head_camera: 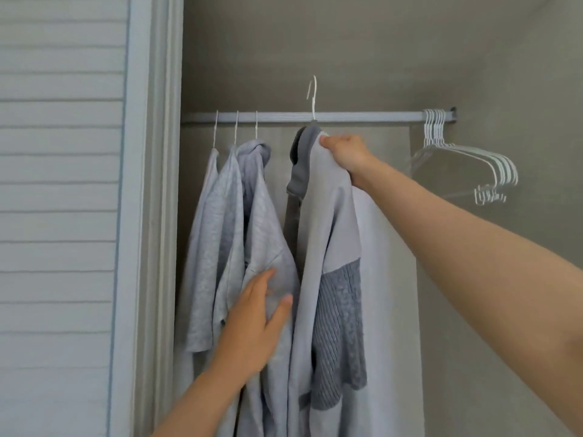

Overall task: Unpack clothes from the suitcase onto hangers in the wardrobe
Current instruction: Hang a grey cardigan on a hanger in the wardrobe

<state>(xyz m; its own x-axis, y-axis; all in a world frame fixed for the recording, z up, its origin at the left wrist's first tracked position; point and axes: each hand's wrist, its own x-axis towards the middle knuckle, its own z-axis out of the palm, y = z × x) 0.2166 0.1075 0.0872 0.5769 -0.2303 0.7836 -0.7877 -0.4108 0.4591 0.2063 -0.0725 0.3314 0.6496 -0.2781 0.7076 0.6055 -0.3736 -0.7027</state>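
Note:
A pale grey garment (318,216) with a dark grey collar and a dark ribbed panel hangs from a white hanger (313,99) whose hook stands above the wardrobe rail (362,116), not on it. My right hand (345,152) grips the garment's shoulder together with the hanger under it. My left hand (258,320) lies flat, fingers apart, against a light grey hooded top (268,234) hanging on the rail. Two more light grey tops (214,234) hang left of it. The suitcase is out of view.
A bunch of several bare white hangers (467,159) hangs at the rail's right end. A white louvred door (60,184) and its frame stand on the left. The grey back wall (315,52) of the wardrobe lies behind the rail.

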